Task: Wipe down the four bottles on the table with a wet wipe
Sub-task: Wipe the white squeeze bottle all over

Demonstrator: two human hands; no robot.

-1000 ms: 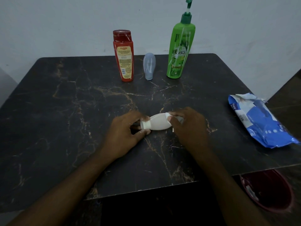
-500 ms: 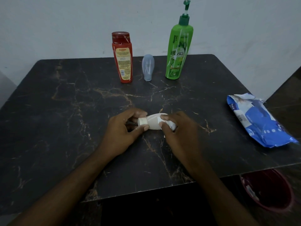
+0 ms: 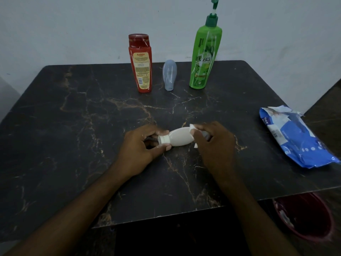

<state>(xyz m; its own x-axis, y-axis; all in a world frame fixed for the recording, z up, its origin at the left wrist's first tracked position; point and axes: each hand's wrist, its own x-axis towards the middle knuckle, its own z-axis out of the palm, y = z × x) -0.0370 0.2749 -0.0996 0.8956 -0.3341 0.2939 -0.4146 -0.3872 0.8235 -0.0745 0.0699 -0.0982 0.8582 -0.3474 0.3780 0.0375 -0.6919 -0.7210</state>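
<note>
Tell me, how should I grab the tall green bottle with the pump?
Probably best to take the green bottle around its wide middle, coming in from the front with your grip sideways. It stands upright at the back of the table, and the thin pump on top looks too narrow and wobbly to lift by.

You face a dark marble-patterned counter [image 3: 73,126], black with tan and white veins and rounded far corners. Behind the counter a plain pale wall [image 3: 73,24] fills the view, unmarked apart from faint scuffs. Below the counter's near right corner a dark red bin [image 3: 304,218] sits on a dim floor [image 3: 328,100]. The light is low and even.
</note>
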